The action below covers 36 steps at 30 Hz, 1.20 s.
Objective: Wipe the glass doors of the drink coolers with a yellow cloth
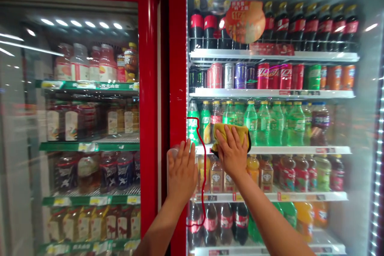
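My right hand [232,150] presses a folded yellow cloth with a dark edge [220,129] against the glass door of the right-hand drinks fridge, in front of the row of green bottles. Its fingers lie over the cloth. To the left, my left hand [182,170] rests with fingers stretched out at the door's red frame [177,104], over a pale handle-like piece [172,154], and holds nothing. A red line [205,168] runs down the glass between the two hands.
Behind the glass are shelves [324,150] of bottles and cans. A round orange sticker [245,22] is on the upper glass. A second red-framed fridge [146,100] with drinks stands at the left.
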### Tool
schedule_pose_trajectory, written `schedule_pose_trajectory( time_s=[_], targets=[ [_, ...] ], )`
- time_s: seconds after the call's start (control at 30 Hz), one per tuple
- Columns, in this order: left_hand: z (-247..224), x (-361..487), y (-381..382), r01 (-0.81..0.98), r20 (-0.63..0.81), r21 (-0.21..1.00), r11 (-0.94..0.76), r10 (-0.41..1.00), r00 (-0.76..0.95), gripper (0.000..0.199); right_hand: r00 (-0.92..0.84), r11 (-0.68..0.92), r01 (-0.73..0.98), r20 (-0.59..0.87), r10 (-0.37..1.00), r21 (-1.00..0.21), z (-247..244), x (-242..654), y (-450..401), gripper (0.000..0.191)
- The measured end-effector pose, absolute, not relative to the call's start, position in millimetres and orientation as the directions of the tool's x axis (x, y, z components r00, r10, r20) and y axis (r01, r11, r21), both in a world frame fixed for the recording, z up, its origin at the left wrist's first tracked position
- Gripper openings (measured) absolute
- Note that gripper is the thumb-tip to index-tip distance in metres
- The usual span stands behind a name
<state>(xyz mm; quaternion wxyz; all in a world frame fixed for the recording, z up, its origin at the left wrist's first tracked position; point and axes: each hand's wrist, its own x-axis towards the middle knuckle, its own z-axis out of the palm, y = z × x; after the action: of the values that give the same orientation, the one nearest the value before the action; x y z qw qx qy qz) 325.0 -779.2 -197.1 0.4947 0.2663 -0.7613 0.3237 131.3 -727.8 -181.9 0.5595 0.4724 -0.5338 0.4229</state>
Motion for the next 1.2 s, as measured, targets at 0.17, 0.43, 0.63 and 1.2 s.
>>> schedule_pose_trajectory(
  time_s=[0.17, 0.43, 0.63, 1.2],
  targets=[
    [-201, 320, -775, -0.753, 0.932, -0.243, 0.612, -0.068, -0.356, 0.071, 0.179, 0.147, -0.969, 0.972, -0.152, 0.201, -204, 145, -730, 0.056],
    [-190, 290, -767, -0.739, 0.925, -0.235, 0.632, -0.088, -0.37, 0.064, 0.21, 0.111, -0.969, 0.971, -0.11, 0.222, -133, 119, -724, 0.052],
    [-201, 274, -759, -0.721, 0.93, -0.236, 0.652, -0.065, -0.363, 0.073, 0.068, 0.171, -0.983, 0.998, -0.014, 0.07, -178, 80, -704, 0.064],
    [-192, 216, -738, -0.654, 0.896, -0.28, 0.703, -0.054, -0.441, 0.075, 0.02, 0.251, -0.968, 1.0, 0.023, 0.014, -159, 0, -664, 0.058]
  ],
)
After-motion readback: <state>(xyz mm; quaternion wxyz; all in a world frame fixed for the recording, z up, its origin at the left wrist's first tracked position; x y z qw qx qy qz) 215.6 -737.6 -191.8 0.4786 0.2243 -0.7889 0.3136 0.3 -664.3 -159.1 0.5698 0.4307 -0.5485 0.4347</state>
